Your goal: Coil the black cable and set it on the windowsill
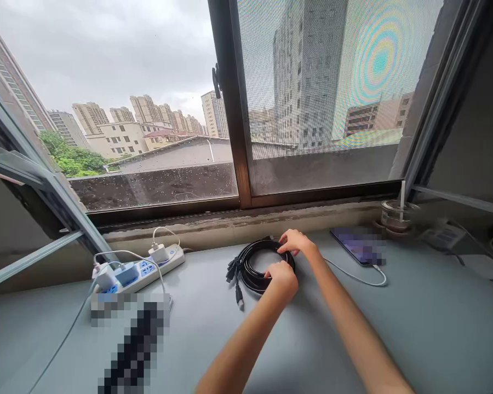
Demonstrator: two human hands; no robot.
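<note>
A coil of black cable (246, 273) lies on the grey-blue tabletop, wound in several loops. Its plug ends (239, 298) stick out at the coil's left, one with a pale tip. My left hand (283, 275) is closed at the lower right of the coil, its fingers curled over the loops. Farther back, my right hand (294, 241) has its fingers bent around the coil's upper right side. Both hands partly cover the cable, and the undersides of the fingers are hidden.
A white power strip (173, 257) with chargers plugged in lies at left, near a blurred dark object (133, 350). A phone (355, 247) on a white charging cable (353, 279) lies at right. Behind it stands a cup with a straw (396, 216). A window (244, 186) borders the back.
</note>
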